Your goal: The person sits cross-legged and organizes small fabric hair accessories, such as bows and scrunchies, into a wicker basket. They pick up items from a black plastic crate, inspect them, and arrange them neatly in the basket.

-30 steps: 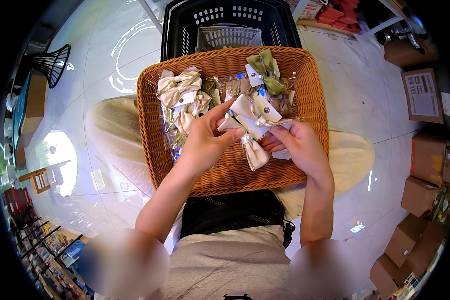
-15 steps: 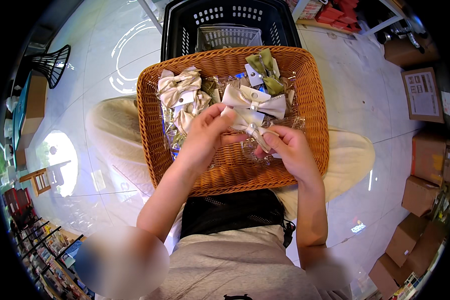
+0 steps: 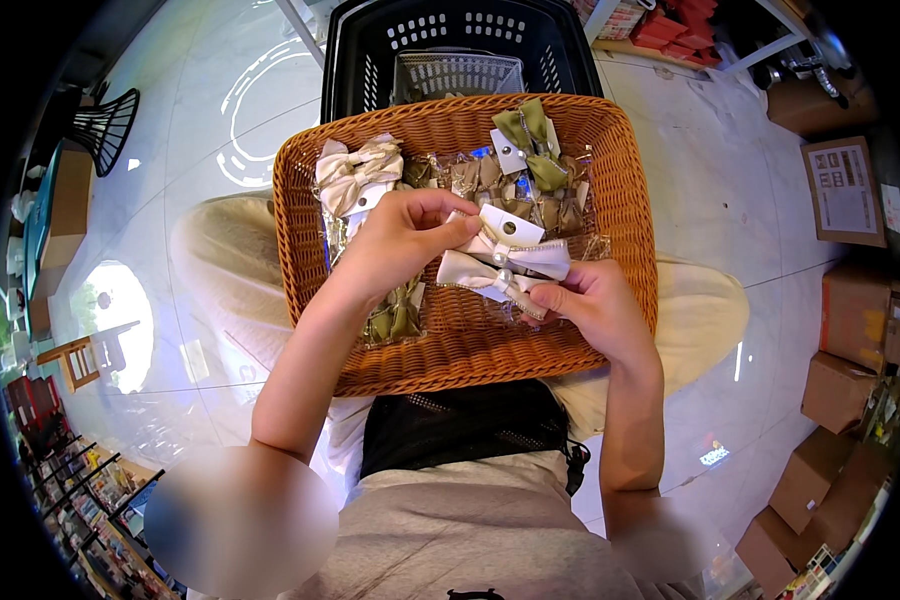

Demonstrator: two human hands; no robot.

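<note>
My left hand [image 3: 410, 235] is closed, its thumb and forefinger pinching the left side of a white hair bow [image 3: 530, 256] on a white card. The bow has a beaded edge and a pearl at its middle. Just below and overlapping it is a second white bow [image 3: 475, 272], gripped at its right end by my right hand [image 3: 598, 308]. Both bows are held over a brown wicker basket [image 3: 450, 378]. Inside lie cream bows [image 3: 355, 172] on the left, a green bow [image 3: 532, 140] at the far right, and brown bows [image 3: 485, 178] in clear wrappers.
The basket rests in my lap between my bent legs. Behind it stands a black plastic crate [image 3: 460, 25] with a grey perforated basket [image 3: 458, 75] inside. Cardboard boxes [image 3: 845, 390] line the right side, and a black wire stand [image 3: 110, 130] is at the far left.
The upper white bow has come toward me, close above the other bow. My left fingers have shifted onto it from the lower bow. Brown wrapped bows now show behind.
</note>
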